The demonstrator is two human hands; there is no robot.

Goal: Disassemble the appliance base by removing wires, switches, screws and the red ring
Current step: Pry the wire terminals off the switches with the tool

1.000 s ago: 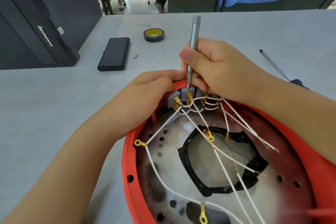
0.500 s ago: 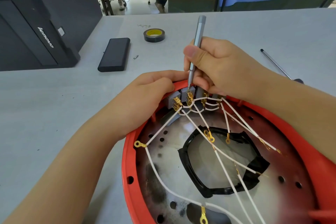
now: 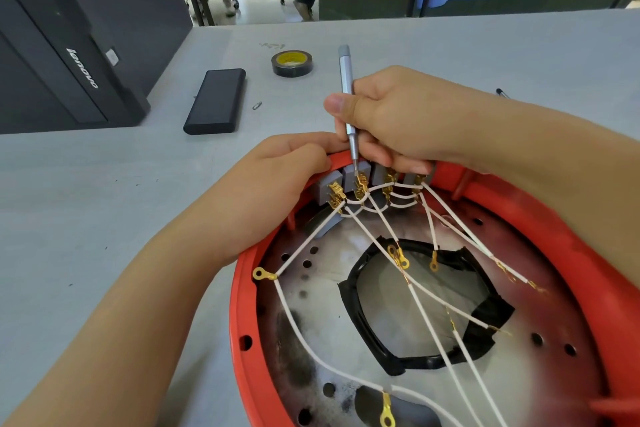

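Pressing the tip of a slim silver screwdriver (image 3: 347,97) down onto the second grey switch (image 3: 356,173) in a row of four at the far rim, I work on the appliance base (image 3: 311,333), which lies open side up on the grey table (image 3: 86,201) directly in front of me. My right hand (image 3: 394,114) is clamped round the screwdriver's shaft, thumb laid across it and fingers curled beneath, the tool standing nearly upright with its cap above my knuckles. My left hand (image 3: 273,191) grips the red ring (image 3: 239,315) at the far-left rim, fingers curled over its edge just beside the first switch. White wires (image 3: 377,218) tipped with gold terminals fan out from the switches across the scorched metal plate, some ending in loose ring lugs, one of which (image 3: 261,274) lies against the ring's left inner edge. A black-taped opening (image 3: 426,308) sits in the middle of the plate, with small round holes dotted around it. Beyond my hands, well apart from the base, a roll of black tape with a yellow core (image 3: 292,62) rests on the table; to its left lies a flat black case (image 3: 216,100) with a small metal bit (image 3: 256,105) beside it. A black Lenovo computer tower (image 3: 62,55) lies at the table's far-left corner. Part of a second tool (image 3: 501,92) shows behind my right forearm.
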